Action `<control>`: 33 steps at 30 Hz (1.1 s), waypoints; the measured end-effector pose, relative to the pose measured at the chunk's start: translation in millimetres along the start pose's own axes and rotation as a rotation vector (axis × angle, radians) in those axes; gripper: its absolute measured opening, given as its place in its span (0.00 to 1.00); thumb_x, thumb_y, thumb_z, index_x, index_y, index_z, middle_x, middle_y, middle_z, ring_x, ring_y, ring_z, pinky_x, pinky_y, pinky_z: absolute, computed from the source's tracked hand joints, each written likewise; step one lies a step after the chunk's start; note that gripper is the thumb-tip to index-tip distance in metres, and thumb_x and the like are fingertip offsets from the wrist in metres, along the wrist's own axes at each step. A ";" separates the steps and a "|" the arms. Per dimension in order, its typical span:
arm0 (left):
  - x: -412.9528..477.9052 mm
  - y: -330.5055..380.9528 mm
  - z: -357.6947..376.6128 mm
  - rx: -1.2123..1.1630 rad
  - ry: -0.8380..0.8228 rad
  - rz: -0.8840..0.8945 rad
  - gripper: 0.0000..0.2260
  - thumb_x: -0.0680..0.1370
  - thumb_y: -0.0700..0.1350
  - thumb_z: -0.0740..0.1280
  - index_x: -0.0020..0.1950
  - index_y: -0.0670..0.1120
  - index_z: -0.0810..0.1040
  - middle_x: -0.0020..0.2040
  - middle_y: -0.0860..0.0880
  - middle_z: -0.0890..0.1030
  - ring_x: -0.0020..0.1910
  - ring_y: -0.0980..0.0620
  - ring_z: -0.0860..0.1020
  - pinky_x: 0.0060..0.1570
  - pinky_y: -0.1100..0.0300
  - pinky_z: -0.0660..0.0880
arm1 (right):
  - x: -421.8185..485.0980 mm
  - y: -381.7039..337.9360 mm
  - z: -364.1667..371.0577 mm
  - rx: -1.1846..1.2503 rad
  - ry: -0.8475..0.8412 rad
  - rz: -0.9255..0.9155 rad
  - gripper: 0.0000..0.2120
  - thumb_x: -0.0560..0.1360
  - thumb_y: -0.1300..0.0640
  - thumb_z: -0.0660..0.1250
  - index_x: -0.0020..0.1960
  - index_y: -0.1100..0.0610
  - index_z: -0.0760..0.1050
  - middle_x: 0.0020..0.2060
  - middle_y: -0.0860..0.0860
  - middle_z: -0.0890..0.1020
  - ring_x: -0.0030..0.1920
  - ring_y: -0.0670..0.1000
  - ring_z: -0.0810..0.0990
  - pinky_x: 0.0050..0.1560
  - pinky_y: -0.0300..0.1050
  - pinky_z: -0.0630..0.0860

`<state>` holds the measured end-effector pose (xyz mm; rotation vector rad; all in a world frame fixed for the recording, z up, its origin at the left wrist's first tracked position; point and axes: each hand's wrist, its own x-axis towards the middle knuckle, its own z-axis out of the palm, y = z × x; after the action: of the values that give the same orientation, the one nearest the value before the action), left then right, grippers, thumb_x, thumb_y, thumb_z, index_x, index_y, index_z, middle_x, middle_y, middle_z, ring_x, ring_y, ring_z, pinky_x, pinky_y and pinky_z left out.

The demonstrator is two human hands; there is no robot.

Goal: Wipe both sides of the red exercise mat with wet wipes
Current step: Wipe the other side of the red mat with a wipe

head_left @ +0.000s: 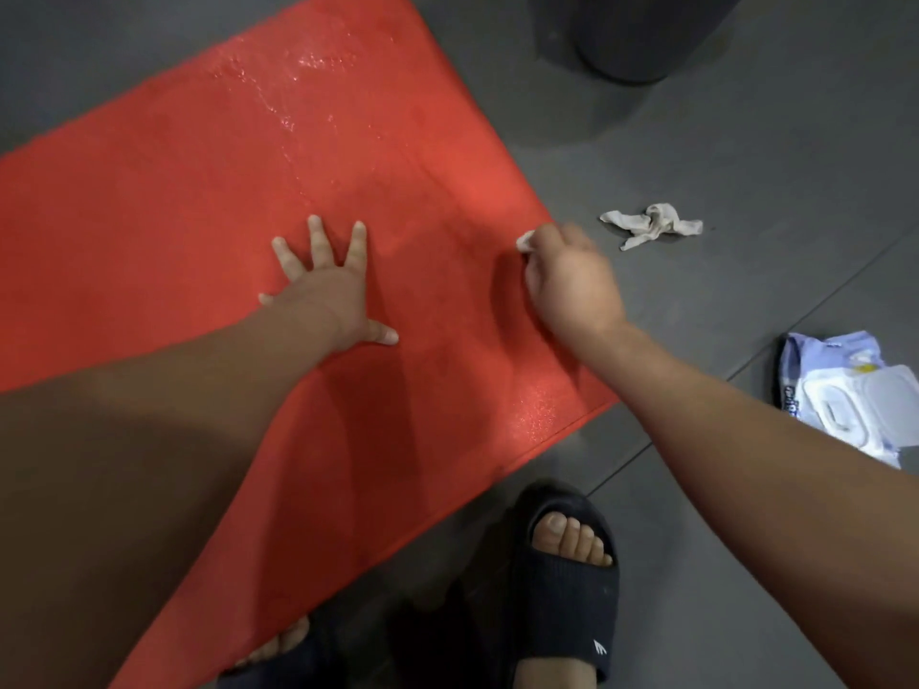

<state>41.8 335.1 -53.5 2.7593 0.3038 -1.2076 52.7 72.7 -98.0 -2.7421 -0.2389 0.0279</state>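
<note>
Left hand [325, 290] flat on red mat [199, 201] — fingers spread, right hand [567, 285] fingers clenched round wipe [525, 239] at mat's edge

Red mat [199, 191] flat, wet-streaked

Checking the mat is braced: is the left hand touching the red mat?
Touching. The head view shows the left hand lying flat, fingers spread, on the red mat.

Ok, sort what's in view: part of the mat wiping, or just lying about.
Job: red mat, wet wipe in right hand, left hand pressing the mat, wipes pack.
Lying about: crumpled wipe, dark round object, black slipper.
</note>
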 end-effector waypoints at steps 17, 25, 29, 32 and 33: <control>2.5 0.4 5.4 -0.061 -0.004 -0.029 0.62 0.66 0.61 0.80 0.78 0.66 0.31 0.77 0.53 0.23 0.77 0.36 0.28 0.69 0.22 0.53 | 7.0 -3.3 -0.7 -0.053 0.051 0.063 0.07 0.74 0.60 0.61 0.49 0.62 0.74 0.43 0.62 0.81 0.43 0.65 0.78 0.41 0.55 0.74; 1.8 -2.5 6.8 -0.099 0.008 -0.020 0.62 0.66 0.60 0.81 0.78 0.67 0.32 0.77 0.54 0.23 0.77 0.37 0.27 0.69 0.21 0.49 | 20.5 4.3 -5.1 -0.065 0.056 -0.002 0.07 0.76 0.59 0.60 0.49 0.62 0.74 0.42 0.62 0.79 0.43 0.65 0.77 0.42 0.55 0.73; 1.5 -4.6 6.9 -0.115 0.017 -0.011 0.62 0.65 0.60 0.81 0.78 0.67 0.32 0.77 0.54 0.23 0.77 0.37 0.26 0.69 0.21 0.47 | 16.3 -22.6 7.9 0.038 0.026 -0.060 0.04 0.76 0.63 0.63 0.50 0.61 0.75 0.44 0.61 0.81 0.45 0.64 0.79 0.46 0.54 0.73; 0.9 -5.1 7.0 -0.118 0.011 -0.010 0.62 0.66 0.60 0.81 0.78 0.67 0.32 0.77 0.54 0.23 0.76 0.37 0.26 0.69 0.21 0.47 | 0.0 -31.8 13.2 0.074 -0.251 -0.432 0.09 0.78 0.58 0.60 0.54 0.59 0.76 0.46 0.57 0.80 0.47 0.61 0.78 0.49 0.53 0.75; 0.6 -5.0 6.8 -0.118 0.010 -0.010 0.62 0.66 0.60 0.81 0.78 0.67 0.32 0.77 0.54 0.23 0.76 0.37 0.26 0.69 0.21 0.47 | 6.1 -28.8 10.3 0.044 -0.268 -0.473 0.10 0.78 0.58 0.59 0.54 0.58 0.76 0.46 0.57 0.80 0.48 0.61 0.78 0.49 0.53 0.76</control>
<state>36.2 338.8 -58.7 2.6670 0.3780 -1.1401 53.5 103.8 -96.6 -2.5622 -0.9383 0.2671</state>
